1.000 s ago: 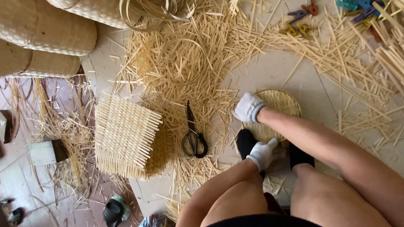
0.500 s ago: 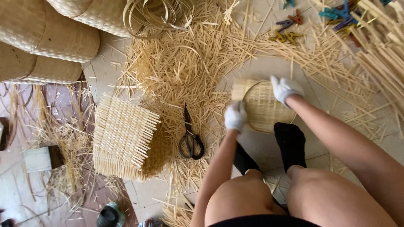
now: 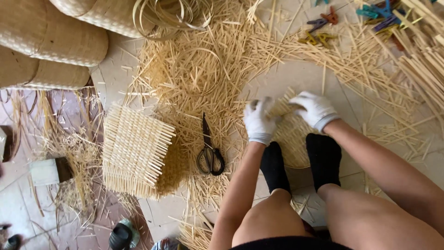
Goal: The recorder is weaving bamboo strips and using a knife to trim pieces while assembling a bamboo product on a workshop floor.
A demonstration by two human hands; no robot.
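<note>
Lowered since earlier, both gloved hands, left [image 3: 259,121] and right [image 3: 316,110], clamp the round woven mat [image 3: 290,134]; feet should pin it flat; scissors [image 3: 210,155] nearby.

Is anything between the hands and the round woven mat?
No. Both gloved hands, left hand and right hand, already grip the mat's far edge. Both feet in black socks rest on its near part. The scissors lie off to the left, apart.
</note>
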